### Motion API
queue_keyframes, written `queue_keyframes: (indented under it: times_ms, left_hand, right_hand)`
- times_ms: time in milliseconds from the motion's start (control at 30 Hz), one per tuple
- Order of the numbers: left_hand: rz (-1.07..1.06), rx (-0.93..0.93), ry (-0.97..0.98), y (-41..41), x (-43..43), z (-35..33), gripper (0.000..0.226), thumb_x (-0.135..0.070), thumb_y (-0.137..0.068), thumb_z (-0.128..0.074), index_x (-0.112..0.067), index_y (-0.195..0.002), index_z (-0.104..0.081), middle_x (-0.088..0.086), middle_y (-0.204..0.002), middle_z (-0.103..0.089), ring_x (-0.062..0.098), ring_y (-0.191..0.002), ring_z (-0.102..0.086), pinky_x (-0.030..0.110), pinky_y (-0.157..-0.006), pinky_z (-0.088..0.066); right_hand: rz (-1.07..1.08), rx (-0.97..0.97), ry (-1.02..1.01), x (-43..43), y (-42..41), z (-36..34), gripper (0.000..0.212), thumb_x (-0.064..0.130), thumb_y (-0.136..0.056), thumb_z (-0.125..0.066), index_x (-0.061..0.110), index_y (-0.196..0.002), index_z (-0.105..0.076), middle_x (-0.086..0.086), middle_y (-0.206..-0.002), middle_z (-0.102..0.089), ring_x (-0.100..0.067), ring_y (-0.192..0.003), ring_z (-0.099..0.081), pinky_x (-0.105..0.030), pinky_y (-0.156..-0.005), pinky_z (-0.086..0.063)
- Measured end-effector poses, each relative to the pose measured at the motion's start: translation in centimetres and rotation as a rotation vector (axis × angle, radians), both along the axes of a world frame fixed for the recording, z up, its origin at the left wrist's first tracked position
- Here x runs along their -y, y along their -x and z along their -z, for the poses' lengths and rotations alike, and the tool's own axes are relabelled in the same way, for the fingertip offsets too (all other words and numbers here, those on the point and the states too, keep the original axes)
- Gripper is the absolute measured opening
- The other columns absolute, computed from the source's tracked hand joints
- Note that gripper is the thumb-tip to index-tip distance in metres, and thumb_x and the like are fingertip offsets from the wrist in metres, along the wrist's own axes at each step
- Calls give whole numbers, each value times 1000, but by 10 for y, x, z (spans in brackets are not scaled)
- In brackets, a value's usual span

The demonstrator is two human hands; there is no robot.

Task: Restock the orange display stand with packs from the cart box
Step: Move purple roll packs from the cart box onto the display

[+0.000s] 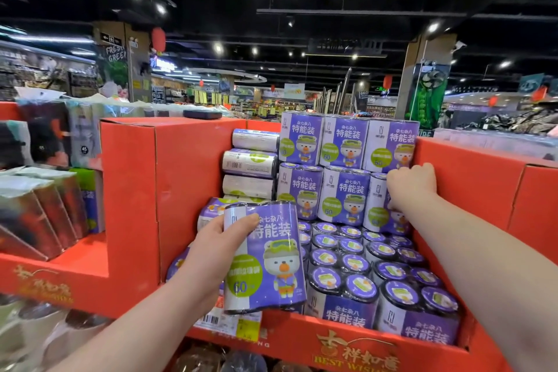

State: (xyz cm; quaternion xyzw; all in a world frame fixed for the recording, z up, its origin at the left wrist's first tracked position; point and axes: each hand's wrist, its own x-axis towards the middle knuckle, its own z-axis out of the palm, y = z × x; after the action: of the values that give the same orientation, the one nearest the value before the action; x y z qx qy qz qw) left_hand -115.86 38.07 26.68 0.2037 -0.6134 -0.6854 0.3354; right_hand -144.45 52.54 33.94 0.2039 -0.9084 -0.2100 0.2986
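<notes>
My left hand [222,243] grips a purple pack of rolls [265,257] with a cartoon bear, held upright in front of the orange display stand [193,178]. My right hand [410,186] reaches into the stand's right corner, its fingers curled on a stacked purple pack [380,214] beside the orange side wall [471,190]. Two rows of upright packs [344,142] stand at the back. Several more packs [362,263] fill the stand's floor, tops showing. The cart box is out of view.
White-backed packs [250,163] lie stacked sideways at the stand's back left. A lower orange shelf [78,263] at left carries dark boxed goods [39,214]. Price tags [229,323] hang on the stand's front lip [356,344]. Store aisles stretch behind.
</notes>
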Motion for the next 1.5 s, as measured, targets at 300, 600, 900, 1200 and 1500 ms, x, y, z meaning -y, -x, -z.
queue_keyframes:
  times_ms: [300,600,900,1200,1500]
  left_hand:
    - [13,6,-1,-3,2,-2,17,-25,-89,-64,-11,-97,-68,12,-90,-76,29,-79,-71,45,-78,-56]
    - [28,-55,52,17,1,-8,27,-20,-86,-68,-12,-112,-63,11,-102,-74,25,-87,-72,37,-73,-58]
    - [-51,440,968,7,10,1,53,-39,-88,-63,-21,-136,-49,-1,-135,-49,16,-126,-45,28,-104,-37]
    - [84,753,1353,10,16,29,39,-36,-94,-52,-28,-132,-52,-3,-139,-47,28,-123,-49,39,-104,-37]
    - [40,626,1333,5,22,36,36,-32,-93,-53,-22,-127,-56,-2,-132,-51,23,-122,-48,36,-99,-40]
  right_hand:
    - [51,8,42,2,-10,1,37,31,-89,-54,24,-125,-52,3,-130,-56,-21,-121,-50,-31,-93,-36]
    - [-802,1257,465,31,-128,-25,42,37,-91,-58,31,-132,-47,15,-111,-58,-7,-99,-58,-23,-77,-49]
    - [-742,985,643,48,-103,-40,62,24,-81,-74,21,-136,-46,3,-123,-49,-22,-94,-58,-37,-78,-54]
    - [-627,751,636,98,-70,-5,71,25,-81,-74,13,-143,-40,-11,-146,-39,-28,-128,-47,-34,-96,-42]
    - [-482,405,365,98,-91,14,74,43,-83,-68,20,-143,-33,-5,-149,-31,-32,-135,-32,-46,-103,-39]
